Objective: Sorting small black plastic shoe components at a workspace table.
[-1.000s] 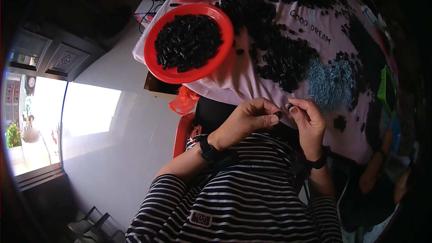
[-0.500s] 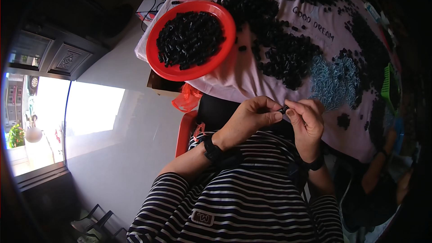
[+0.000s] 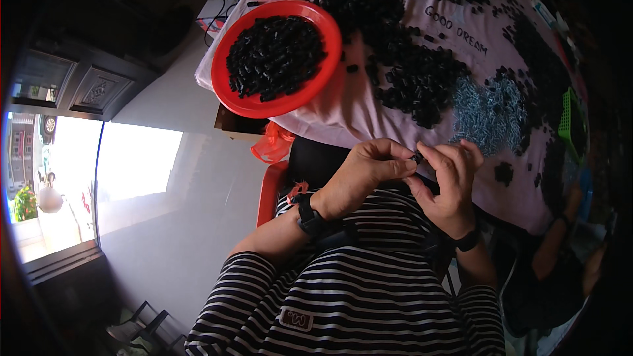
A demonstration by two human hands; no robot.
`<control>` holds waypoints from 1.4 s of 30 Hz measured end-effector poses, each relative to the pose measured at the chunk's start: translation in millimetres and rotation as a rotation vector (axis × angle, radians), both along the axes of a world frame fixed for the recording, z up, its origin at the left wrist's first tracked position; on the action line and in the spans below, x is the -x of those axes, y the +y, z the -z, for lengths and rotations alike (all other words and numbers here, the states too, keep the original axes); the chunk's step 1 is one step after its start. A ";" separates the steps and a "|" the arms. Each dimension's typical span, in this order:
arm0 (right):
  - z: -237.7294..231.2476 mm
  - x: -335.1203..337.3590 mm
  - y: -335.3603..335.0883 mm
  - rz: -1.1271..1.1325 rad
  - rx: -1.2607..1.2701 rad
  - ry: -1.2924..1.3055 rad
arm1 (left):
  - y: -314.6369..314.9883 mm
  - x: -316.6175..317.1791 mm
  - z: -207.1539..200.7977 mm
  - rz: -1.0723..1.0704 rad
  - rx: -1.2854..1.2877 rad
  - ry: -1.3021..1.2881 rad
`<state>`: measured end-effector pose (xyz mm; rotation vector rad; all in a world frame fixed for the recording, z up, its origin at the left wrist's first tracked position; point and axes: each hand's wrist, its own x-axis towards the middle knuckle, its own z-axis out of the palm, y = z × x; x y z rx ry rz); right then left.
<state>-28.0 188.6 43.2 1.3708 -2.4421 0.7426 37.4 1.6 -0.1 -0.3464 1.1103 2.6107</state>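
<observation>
Single head-worn fisheye view, looking steeply down over the striped shirt [image 3: 356,296], close above it, cloth-covered table [image 3: 369,109] just beyond.

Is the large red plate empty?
No: the large red plate holds a heap of small black parts, filling most of its middle.

Small black part [image 3: 417,157] — mostly hidden betw. fingers [image 3: 395,166] — shape unclear.
</observation>
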 end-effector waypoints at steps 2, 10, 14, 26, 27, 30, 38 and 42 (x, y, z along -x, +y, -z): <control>4.0 0.8 3.1 0.011 -0.004 0.031 | 2.5 0.7 -0.3 0.004 -0.031 0.014; 11.2 -4.0 5.4 0.012 0.009 0.154 | 6.7 4.3 -1.0 0.078 0.019 0.084; 8.9 -8.1 2.0 0.082 -0.044 0.190 | 8.5 5.0 2.0 0.059 0.011 0.068; 9.4 -5.4 14.0 0.065 -0.116 0.179 | 6.4 5.6 1.7 0.179 0.180 0.034; 10.6 -6.1 13.4 0.060 -0.107 0.169 | 6.7 5.3 3.7 0.180 0.182 0.033; 14.5 -5.4 12.8 0.055 -0.094 0.162 | 9.1 5.3 5.6 0.144 0.158 0.068; 23.2 -13.1 15.9 0.012 -0.027 0.138 | 16.7 5.1 11.4 0.147 0.085 0.013; 18.5 -5.6 19.1 0.003 -0.053 0.025 | 17.4 7.2 12.7 0.164 -0.004 -0.022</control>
